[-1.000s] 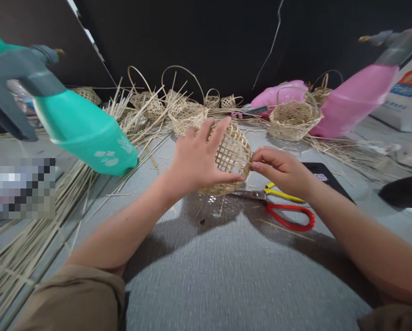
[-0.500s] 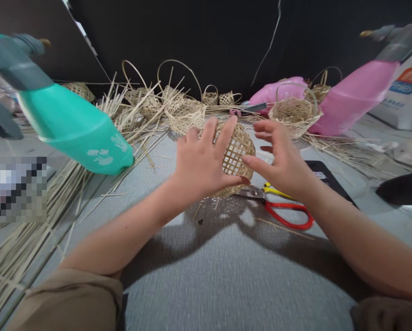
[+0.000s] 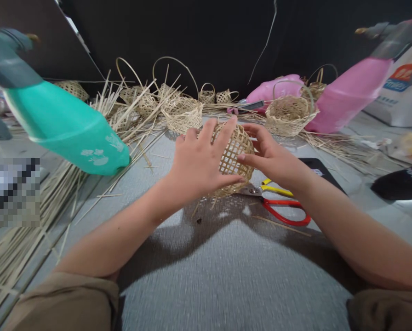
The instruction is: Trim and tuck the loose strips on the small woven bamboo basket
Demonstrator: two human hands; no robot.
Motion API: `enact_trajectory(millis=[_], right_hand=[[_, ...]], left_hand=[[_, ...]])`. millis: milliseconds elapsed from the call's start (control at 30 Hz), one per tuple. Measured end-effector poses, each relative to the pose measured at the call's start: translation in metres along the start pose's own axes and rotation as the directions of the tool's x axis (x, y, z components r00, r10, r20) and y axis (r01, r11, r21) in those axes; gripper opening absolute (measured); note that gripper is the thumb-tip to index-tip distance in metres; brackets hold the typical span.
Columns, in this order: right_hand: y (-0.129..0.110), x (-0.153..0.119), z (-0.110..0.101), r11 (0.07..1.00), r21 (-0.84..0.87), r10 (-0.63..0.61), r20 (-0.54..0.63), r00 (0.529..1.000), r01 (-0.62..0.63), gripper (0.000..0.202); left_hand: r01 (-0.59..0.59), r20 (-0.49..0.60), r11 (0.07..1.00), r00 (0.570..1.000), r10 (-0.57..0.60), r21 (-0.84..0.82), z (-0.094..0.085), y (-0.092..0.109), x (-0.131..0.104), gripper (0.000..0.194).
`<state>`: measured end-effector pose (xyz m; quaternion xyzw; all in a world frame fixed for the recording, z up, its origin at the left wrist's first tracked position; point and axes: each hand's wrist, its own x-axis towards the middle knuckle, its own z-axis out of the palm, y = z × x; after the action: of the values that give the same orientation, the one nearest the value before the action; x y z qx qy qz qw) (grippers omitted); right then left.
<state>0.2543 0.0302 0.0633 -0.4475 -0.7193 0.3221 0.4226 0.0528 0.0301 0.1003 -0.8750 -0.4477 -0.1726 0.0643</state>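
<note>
A small round woven bamboo basket (image 3: 231,155) is held above the grey tabletop, its open lattice facing me. My left hand (image 3: 198,158) is wrapped over its left side, fingers spread across the weave and thumb along the lower edge. At the right side, my right hand (image 3: 274,158) grips the basket with thumb in front and fingers behind. Just below and to the right lie scissors (image 3: 285,222) with one red and one yellow handle, their blades partly under the basket. The far side of the basket is hidden.
A teal spray bottle (image 3: 71,133) leans at left beside long bamboo strips (image 3: 23,257). Several small baskets (image 3: 182,115) line the back. A handled basket (image 3: 290,115) stands near a pink spray bottle (image 3: 354,94). A black flat object (image 3: 325,177) lies behind my right wrist.
My right hand has moved left and closed onto the basket's right side; before, it was held apart from it. My left hand has stayed on the basket. The view has shifted slightly right.
</note>
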Motion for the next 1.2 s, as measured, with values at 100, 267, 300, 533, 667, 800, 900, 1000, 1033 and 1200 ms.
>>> enact_trajectory(millis=[100, 267, 300, 533, 667, 800, 900, 1000, 1033, 1200], right_hand=[[0.007, 0.003, -0.002, 0.991, -0.016, -0.129, 0.023, 0.991, 0.13, 0.056], [0.012, 0.0, 0.009, 0.829, -0.359, -0.513, -0.181, 0.839, 0.429, 0.023], [0.012, -0.001, 0.011, 0.778, -0.425, -0.576, -0.188, 0.796, 0.463, 0.018], [0.015, -0.004, 0.016, 0.728, -0.511, -0.608, -0.172, 0.775, 0.457, 0.016], [0.018, -0.003, 0.018, 0.717, -0.491, -0.636, -0.172, 0.752, 0.494, 0.018], [0.016, -0.002, 0.019, 0.739, -0.493, -0.608, -0.196, 0.769, 0.459, 0.015], [0.01, -0.001, 0.018, 0.803, -0.451, -0.524, -0.224, 0.822, 0.389, 0.008], [0.005, 0.0, 0.018, 0.847, -0.413, -0.457, -0.242, 0.856, 0.336, 0.003], [0.004, 0.0, 0.018, 0.859, -0.396, -0.441, -0.247, 0.863, 0.325, 0.002], [0.011, 0.001, 0.019, 0.954, -0.185, -0.28, -0.286, 0.916, 0.234, 0.022]], left_hand=[[-0.095, -0.009, 0.993, 0.995, 0.095, -0.063, -0.01, -0.02, 0.003, 0.098], [-0.192, -0.058, 0.951, 0.981, 0.184, -0.241, -0.018, -0.051, 0.013, 0.073], [-0.216, -0.062, 0.931, 0.976, 0.207, -0.294, -0.017, -0.054, 0.015, 0.073], [-0.212, -0.012, 0.831, 0.97, 0.241, -0.515, -0.006, -0.057, 0.021, 0.071], [-0.187, 0.005, 0.812, 0.974, 0.227, -0.554, -0.004, -0.057, 0.021, 0.069], [-0.161, 0.018, 0.799, 0.978, 0.21, -0.58, -0.004, -0.058, 0.021, 0.069], [-0.171, 0.006, 0.806, 0.977, 0.212, -0.567, -0.006, -0.057, 0.021, 0.067], [-0.18, -0.01, 0.82, 0.978, 0.209, -0.543, -0.007, -0.055, 0.02, 0.065], [-0.183, -0.014, 0.822, 0.978, 0.208, -0.539, -0.007, -0.054, 0.02, 0.065], [-0.197, -0.033, 0.825, 0.977, 0.211, -0.529, -0.005, -0.051, 0.018, 0.063]])
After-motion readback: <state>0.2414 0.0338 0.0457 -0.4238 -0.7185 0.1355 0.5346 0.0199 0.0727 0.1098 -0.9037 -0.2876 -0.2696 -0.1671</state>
